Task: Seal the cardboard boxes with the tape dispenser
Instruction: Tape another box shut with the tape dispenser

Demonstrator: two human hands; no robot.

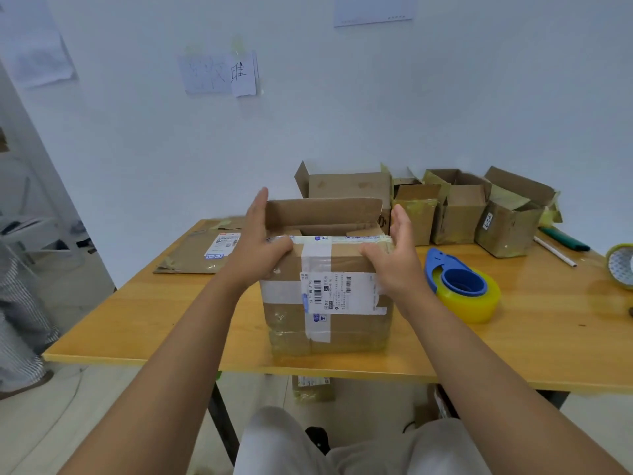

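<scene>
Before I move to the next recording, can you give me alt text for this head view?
Two hands, left hand and right hand, hold the upper sides of an open cardboard box bearing a shipping label, on a wooden table. A blue tape dispenser lies untouched right of it; more open boxes stand along the wall.

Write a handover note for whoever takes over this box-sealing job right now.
Left hand: fingers straight along the left top edge of the labelled brown cardboard box, thumb on its near flap.
Right hand: the same on the right edge.
Blue tape dispenser with a yellowish clear roll: on the wooden table, right of the box, untouched.
Done: near flap folded down. Far flap is up; no new tape on top.
Left: close it, tape it, then the four open brown boxes behind.
</scene>
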